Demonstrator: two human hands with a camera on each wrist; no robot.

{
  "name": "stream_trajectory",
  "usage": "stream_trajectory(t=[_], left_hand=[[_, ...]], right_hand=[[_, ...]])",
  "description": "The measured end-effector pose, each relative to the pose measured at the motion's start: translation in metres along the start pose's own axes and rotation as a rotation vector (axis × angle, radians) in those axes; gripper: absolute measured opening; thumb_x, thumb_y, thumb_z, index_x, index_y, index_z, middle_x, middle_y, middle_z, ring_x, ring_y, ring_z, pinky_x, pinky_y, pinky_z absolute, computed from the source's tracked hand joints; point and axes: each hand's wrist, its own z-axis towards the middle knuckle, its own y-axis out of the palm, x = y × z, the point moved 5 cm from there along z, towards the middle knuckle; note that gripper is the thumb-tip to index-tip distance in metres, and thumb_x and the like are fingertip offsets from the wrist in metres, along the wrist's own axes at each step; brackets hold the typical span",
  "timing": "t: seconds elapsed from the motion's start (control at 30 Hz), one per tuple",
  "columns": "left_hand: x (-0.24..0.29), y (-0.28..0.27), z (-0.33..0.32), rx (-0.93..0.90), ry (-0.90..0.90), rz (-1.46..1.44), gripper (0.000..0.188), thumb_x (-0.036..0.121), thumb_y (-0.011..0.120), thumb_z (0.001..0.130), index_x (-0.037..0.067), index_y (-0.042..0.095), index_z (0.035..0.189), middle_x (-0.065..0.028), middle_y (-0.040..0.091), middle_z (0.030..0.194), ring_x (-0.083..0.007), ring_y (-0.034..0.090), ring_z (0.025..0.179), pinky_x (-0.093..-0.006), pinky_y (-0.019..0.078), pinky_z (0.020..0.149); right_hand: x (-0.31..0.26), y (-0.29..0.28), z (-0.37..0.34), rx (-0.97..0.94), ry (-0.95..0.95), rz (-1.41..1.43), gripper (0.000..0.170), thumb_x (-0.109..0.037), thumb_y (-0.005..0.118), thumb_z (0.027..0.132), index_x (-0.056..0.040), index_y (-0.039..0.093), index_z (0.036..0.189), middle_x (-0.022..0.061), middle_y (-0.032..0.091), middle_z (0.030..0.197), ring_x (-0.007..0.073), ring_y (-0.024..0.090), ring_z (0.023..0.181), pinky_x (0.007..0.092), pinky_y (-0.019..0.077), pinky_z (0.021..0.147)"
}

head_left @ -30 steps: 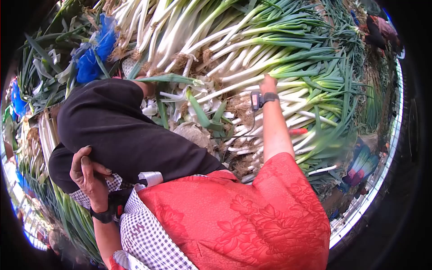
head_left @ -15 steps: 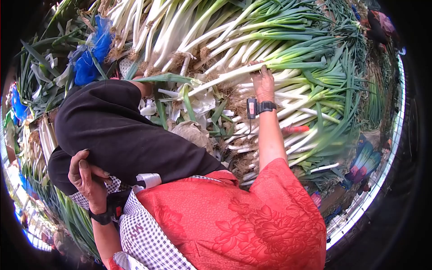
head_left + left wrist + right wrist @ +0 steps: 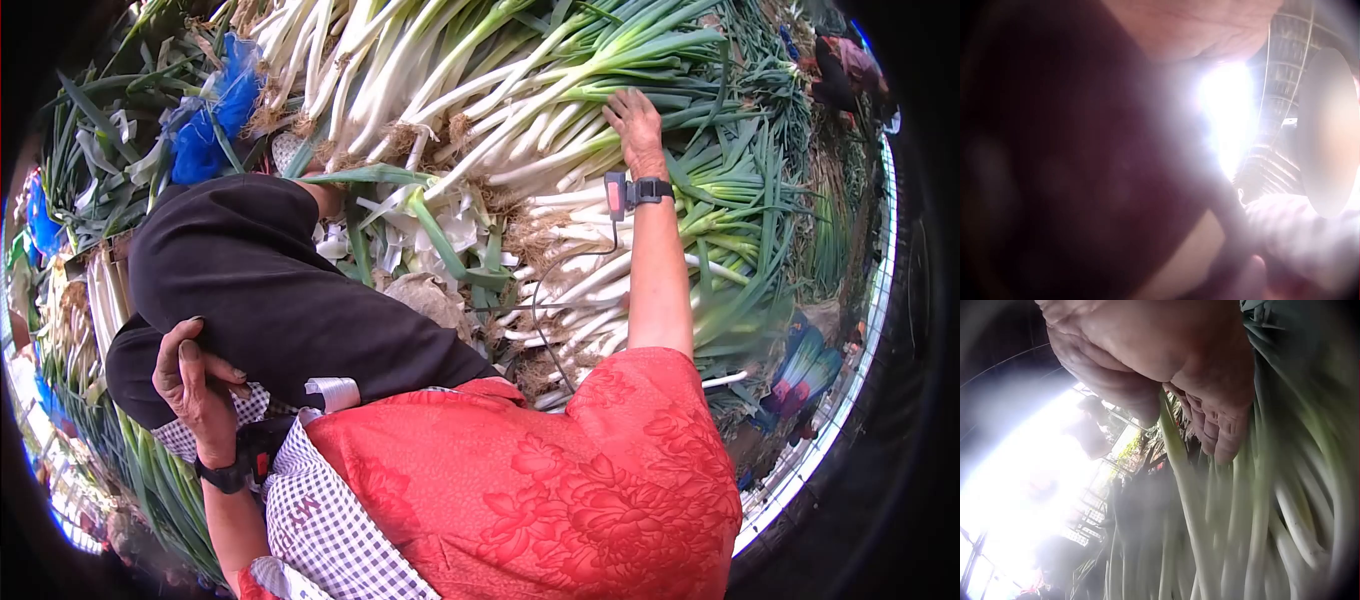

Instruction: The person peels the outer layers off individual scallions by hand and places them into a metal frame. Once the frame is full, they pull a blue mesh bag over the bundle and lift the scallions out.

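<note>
My right hand [image 3: 636, 130] lies over the green leaves of a pile of long green onions [image 3: 385, 75], fingers straight and pointing away. One long green onion [image 3: 535, 108] slants across the pile just left of the fingertips. In the right wrist view, a pale onion stalk [image 3: 1186, 487] runs down from the gap between thumb and fingers, which are not closed round it. Resting against the dark trouser leg [image 3: 290, 285], my left hand [image 3: 198, 385] is loosely curled with nothing in it. The left wrist view is mostly dark and glary.
Blue mesh netting [image 3: 205, 135] lies among loose leaves at the upper left. Trimmed leaf pieces [image 3: 435, 240] and a dirty crumpled lump [image 3: 425, 300] sit beside the leg. A black cable [image 3: 535, 310] trails from the right wrist camera across the white stalks. Bundled onions [image 3: 805, 370] stand at the right.
The right hand gripped a long green onion half a second ago; it has moved up and right, its fingers now straight. That onion has swung upward onto the pile. The left hand has stayed still.
</note>
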Motion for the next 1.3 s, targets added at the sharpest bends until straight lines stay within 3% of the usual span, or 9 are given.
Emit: stream_trajectory(t=[0.17, 0.33, 0.57, 0.73, 0.9, 0.97, 1.07, 1.17, 1.3], left_hand=[[-0.009, -0.01, -0.005, 0.033, 0.0, -0.016, 0.025, 0.017, 0.048, 0.099, -0.001, 0.059, 0.111, -0.004, 0.053, 0.05, -0.0091, 0.044, 0.035, -0.0206, 0.0323, 0.032], [-0.005, -0.01, -0.001, 0.025, -0.011, -0.007, 0.023, 0.016, 0.047, 0.099, -0.001, 0.059, 0.109, -0.004, 0.052, 0.049, -0.0096, 0.043, 0.035, -0.0209, 0.032, 0.032], [-0.011, -0.015, -0.006, 0.04, -0.039, -0.025, 0.022, 0.015, 0.048, 0.098, -0.001, 0.058, 0.106, -0.0043, 0.054, 0.049, -0.0107, 0.045, 0.033, -0.0212, 0.0335, 0.034], [-0.005, -0.009, -0.001, -0.038, 0.005, -0.045, 0.021, 0.016, 0.051, 0.097, -0.002, 0.059, 0.103, -0.0063, 0.06, 0.062, -0.0136, 0.052, 0.035, -0.0208, 0.037, 0.035], [-0.005, -0.008, -0.004, -0.067, -0.025, -0.091, 0.021, 0.017, 0.054, 0.095, -0.002, 0.06, 0.099, -0.0076, 0.063, 0.064, -0.0168, 0.058, 0.037, -0.0203, 0.0382, 0.035], [0.003, -0.001, 0.001, -0.124, -0.006, -0.081, 0.02, 0.018, 0.054, 0.095, -0.002, 0.06, 0.098, -0.0071, 0.063, 0.057, -0.0176, 0.059, 0.037, -0.0192, 0.0399, 0.036], [0.006, 0.005, 0.009, -0.221, -0.091, -0.145, 0.015, 0.01, 0.049, 0.094, -0.002, 0.058, 0.095, -0.0098, 0.06, 0.051, -0.0196, 0.058, 0.036, -0.0217, 0.0432, 0.035], [0.009, 0.005, 0.02, -0.323, -0.1, -0.157, 0.017, 0.012, 0.05, 0.094, -0.003, 0.058, 0.089, -0.0154, 0.062, 0.056, -0.0243, 0.058, 0.034, -0.0261, 0.0447, 0.03], [0.005, -0.009, 0.013, -0.266, -0.104, -0.025, 0.013, 0.007, 0.054, 0.09, 0.0, 0.061, 0.08, -0.017, 0.068, 0.082, -0.0182, 0.065, 0.072, -0.0308, 0.0492, 0.073]], right_hand=[[0.1, -0.043, -0.031, 0.422, 0.465, 0.145, 0.052, -0.009, 0.054, 0.091, 0.0133, 0.032, 0.132, 0.0362, 0.035, 0.136, 0.0482, 0.037, 0.127, 0.0539, 0.0364, 0.105], [0.153, -0.028, -0.038, 0.605, 0.451, 0.157, 0.046, -0.014, 0.062, 0.089, 0.0032, 0.044, 0.127, 0.0169, 0.05, 0.128, 0.0357, 0.047, 0.12, 0.0462, 0.0388, 0.102], [0.131, -0.001, 0.004, 0.266, 0.249, 0.275, 0.025, -0.025, 0.071, 0.085, -0.0065, 0.058, 0.095, 0.0058, 0.061, 0.085, 0.0217, 0.059, 0.075, 0.0396, 0.0513, 0.069], [0.128, -0.014, 0.057, 0.528, 0.258, 0.39, 0.053, -0.031, 0.07, 0.086, 0.0009, 0.05, 0.124, 0.0155, 0.054, 0.123, 0.0312, 0.054, 0.109, 0.0443, 0.0449, 0.095], [0.127, -0.028, 0.095, 0.463, 0.335, 0.441, 0.047, -0.037, 0.069, 0.085, -0.0051, 0.057, 0.118, 0.0097, 0.063, 0.111, 0.0259, 0.06, 0.099, 0.0406, 0.0483, 0.085], [0.128, -0.032, 0.109, 0.427, 0.151, 0.336, 0.038, -0.028, 0.071, 0.084, -0.0093, 0.06, 0.116, 0.0081, 0.064, 0.106, 0.0239, 0.062, 0.089, 0.0403, 0.0499, 0.075], [0.119, -0.036, 0.111, 0.359, -0.076, -0.421, 0.038, -0.015, 0.057, 0.093, -0.012, 0.052, 0.13, 0.0091, 0.061, 0.111, 0.0221, 0.058, 0.099, 0.0364, 0.0484, 0.085], [0.115, -0.009, 0.123, 0.346, 0.264, 0.337, 0.038, -0.012, 0.069, 0.084, -0.0085, 0.058, 0.121, 0.0092, 0.063, 0.108, 0.0225, 0.061, 0.091, 0.0341, 0.0507, 0.075], [0.099, 0.028, 0.143, 0.503, 0.222, 0.193, 0.031, -0.015, 0.072, 0.081, -0.0094, 0.061, 0.109, 0.0058, 0.065, 0.098, 0.0198, 0.062, 0.083, 0.032, 0.0505, 0.063]])
